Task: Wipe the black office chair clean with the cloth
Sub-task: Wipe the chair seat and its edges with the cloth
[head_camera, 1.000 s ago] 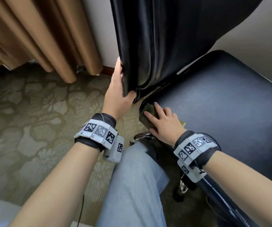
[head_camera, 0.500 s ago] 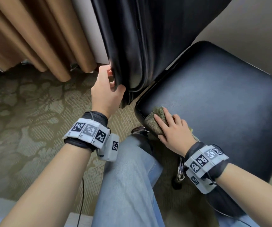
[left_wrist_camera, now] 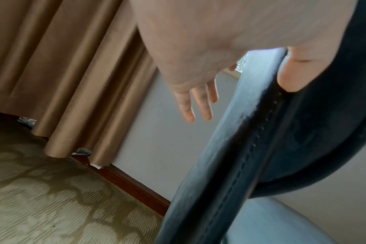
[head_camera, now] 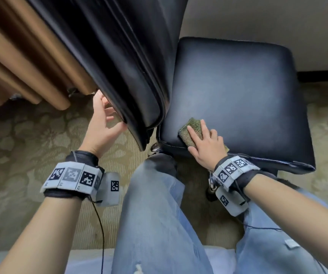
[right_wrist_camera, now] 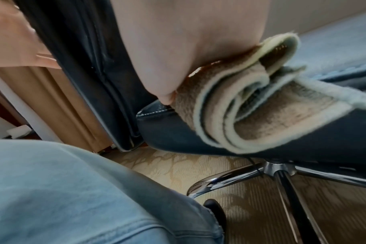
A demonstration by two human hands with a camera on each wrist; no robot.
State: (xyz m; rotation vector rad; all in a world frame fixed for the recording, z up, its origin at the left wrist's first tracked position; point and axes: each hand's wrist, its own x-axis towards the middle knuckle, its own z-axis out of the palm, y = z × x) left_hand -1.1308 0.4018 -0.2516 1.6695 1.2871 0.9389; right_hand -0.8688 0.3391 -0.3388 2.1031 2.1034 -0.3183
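Note:
The black office chair stands in front of me, its backrest [head_camera: 123, 62] left of the seat [head_camera: 242, 91]. My right hand [head_camera: 200, 135] lies flat with straight fingers on a folded green-brown cloth [head_camera: 192, 128] at the seat's near left corner. In the right wrist view the cloth [right_wrist_camera: 261, 118] bulges over the seat edge under my palm. My left hand [head_camera: 107, 117] is at the backrest's lower side edge, fingers spread and straight. In the left wrist view its thumb [left_wrist_camera: 293, 77] touches the front of the backrest [left_wrist_camera: 230, 156], the fingers [left_wrist_camera: 198, 105] extended behind it, apart from it.
My knees in blue jeans [head_camera: 155, 204] are close against the seat's front. The chrome star base [right_wrist_camera: 272, 170] and a castor [right_wrist_camera: 215, 208] sit below on patterned carpet [head_camera: 30, 145]. Brown curtains [head_camera: 20, 66] hang at the left, a wall [head_camera: 258, 16] behind.
My right hand has slid the cloth from the seat's corner edge further onto the seat. My left hand has loosened from gripping the backrest edge to spread fingers.

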